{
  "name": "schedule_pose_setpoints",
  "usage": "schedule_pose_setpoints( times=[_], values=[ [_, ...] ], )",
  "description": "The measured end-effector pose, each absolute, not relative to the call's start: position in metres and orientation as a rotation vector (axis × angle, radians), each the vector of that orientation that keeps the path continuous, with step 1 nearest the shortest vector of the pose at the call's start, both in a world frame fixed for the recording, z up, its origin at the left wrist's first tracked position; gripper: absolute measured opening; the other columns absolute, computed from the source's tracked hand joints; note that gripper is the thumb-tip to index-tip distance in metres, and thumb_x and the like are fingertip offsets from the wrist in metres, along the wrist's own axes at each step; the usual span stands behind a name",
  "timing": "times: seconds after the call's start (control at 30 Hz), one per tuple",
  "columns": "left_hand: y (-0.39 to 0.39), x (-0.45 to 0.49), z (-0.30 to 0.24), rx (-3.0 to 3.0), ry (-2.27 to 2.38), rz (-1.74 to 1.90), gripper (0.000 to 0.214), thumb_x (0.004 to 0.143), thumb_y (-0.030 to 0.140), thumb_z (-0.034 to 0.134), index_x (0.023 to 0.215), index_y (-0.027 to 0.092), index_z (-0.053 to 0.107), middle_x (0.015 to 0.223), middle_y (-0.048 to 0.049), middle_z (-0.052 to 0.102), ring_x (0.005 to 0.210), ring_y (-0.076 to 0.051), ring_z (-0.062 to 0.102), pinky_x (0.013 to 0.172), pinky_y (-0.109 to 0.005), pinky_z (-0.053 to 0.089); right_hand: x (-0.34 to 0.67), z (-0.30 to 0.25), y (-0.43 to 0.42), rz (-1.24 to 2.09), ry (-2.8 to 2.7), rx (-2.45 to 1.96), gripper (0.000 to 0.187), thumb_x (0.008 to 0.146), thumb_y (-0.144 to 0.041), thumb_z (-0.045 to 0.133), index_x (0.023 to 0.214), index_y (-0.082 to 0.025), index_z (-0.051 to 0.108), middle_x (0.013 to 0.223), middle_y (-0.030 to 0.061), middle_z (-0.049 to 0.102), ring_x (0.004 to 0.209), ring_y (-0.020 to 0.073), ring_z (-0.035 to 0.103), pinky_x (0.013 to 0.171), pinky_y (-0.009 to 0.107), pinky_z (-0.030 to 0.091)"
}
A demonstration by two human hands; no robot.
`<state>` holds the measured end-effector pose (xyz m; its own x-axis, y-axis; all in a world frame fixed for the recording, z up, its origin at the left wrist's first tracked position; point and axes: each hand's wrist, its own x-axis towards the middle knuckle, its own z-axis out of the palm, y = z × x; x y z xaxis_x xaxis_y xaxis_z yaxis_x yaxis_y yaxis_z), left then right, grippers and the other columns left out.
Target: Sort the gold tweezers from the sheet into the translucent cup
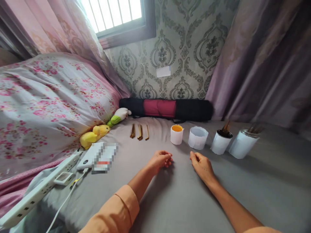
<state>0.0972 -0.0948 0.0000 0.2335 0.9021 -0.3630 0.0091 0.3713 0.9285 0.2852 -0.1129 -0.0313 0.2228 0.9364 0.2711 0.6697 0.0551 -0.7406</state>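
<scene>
"Listing the left hand (pixel 161 159) first: state of grip?"

"Fingers curled inward, thumb drawn towards them. Nothing seen between the tips; palm hidden, so whether fully closed, I cannot tell."

"Nearest item?"

"One small round cup wrapped in white paper, orange inside (pixel 176 137). Upright on the grey cloth sheet (pixel 179 187), beyond the fingertips and slightly to their right. Near, apart from the grip."

"Right hand (pixel 202 163)?"

"Likewise curled, thumb and forefinger foremost. Nothing seen held; closed or part-open, I cannot tell."

"Its nearest item?"

"One wider, pale white round container with an uneven rim (pixel 198 140). Upright, just beyond the fingertips, apart from them."

"Remaining vessels?"

"Two, right of the pale container: one white-wrapped can with a dark interior (pixel 220 145), brown sticks rising from it; one white-wrapped can with a metallic rim (pixel 243 145), at far right, its slender contents blurred. Both well clear of the left grip."

"Left of the cups?"

"Thin gold-coloured rods with bent ends (pixel 140 132): two clusters and one single, lying beyond the left hand and to its left, untouched."
</scene>
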Motion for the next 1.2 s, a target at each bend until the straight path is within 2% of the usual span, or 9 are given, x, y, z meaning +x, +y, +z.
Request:
schedule_pose_setpoints(
  times=[0.2, 0.43, 0.7, 0.9, 1.2],
  values=[
    [-0.071, 0.073, -0.001, 1.244, 1.418, 0.807, 0.005, 0.071, 0.015, 0.051, 0.074, 0.011, 0.052, 0.057, 0.001, 0.054, 0.041, -0.004, 0.045, 0.036, -0.014, 0.032, 0.284, -0.031, -0.114, 0.392, -1.514, -1.676, 0.045, 0.08, -0.049, 0.033, 0.061, -0.016, 0.057, 0.048, 0.0018, 0.052, 0.047, 0.0125, 0.046, 0.048, 0.022, 0.03],
    [-0.051, 0.045, -0.002, 1.43, 1.687, 0.777, 0.013, 0.068, 0.017, 0.051, 0.078, 0.01, 0.057, 0.06, -0.001, 0.056, 0.043, -0.006, 0.047, 0.037, -0.015, 0.033, 0.283, -0.031, -0.114, 0.386, -1.514, -1.678, 0.044, 0.08, -0.049, 0.033, 0.06, -0.016, 0.056, 0.048, 0.0018, 0.053, 0.047, 0.0122, 0.045, 0.047, 0.022, 0.029],
    [-0.036, 0.021, -0.001, 1.649, 1.91, 0.725, 0.015, 0.067, 0.018, 0.05, 0.074, 0.012, 0.062, 0.061, -0.0028, 0.061, 0.057, -0.012, 0.056, 0.051, -0.019, 0.039, 0.284, -0.03, -0.115, 0.377, -1.526, -1.655, 0.047, 0.08, -0.05, 0.032, 0.059, -0.016, 0.056, 0.049, 0.0026, 0.053, 0.048, 0.0123, 0.045, 0.047, 0.022, 0.031],
    [-0.02, 0.008, -0.001, 1.803, 2.057, 0.712, 0.017, 0.067, 0.017, 0.049, 0.076, 0.014, 0.063, 0.079, -0.0068, 0.065, 0.078, -0.016, 0.057, 0.066, -0.023, 0.04, 0.284, -0.033, -0.114, 0.391, -1.525, -1.652, 0.047, 0.08, -0.051, 0.032, 0.06, -0.016, 0.056, 0.048, 0.0012, 0.051, 0.047, 0.0123, 0.045, 0.048, 0.022, 0.03],
    [-0.001, 0.006, -0.002, 1.931, 2.141, 0.642, 0.02, 0.072, 0.017, 0.046, 0.083, 0.015, 0.063, 0.09, -0.0082, 0.064, 0.087, -0.017, 0.055, 0.073, -0.024, 0.038, 0.284, -0.034, -0.114, 0.4, -1.511, -1.664, 0.047, 0.081, -0.05, 0.032, 0.06, -0.016, 0.056, 0.047, 0.0005, 0.049, 0.045, 0.0112, 0.041, 0.047, 0.022, 0.029]
  ],
)
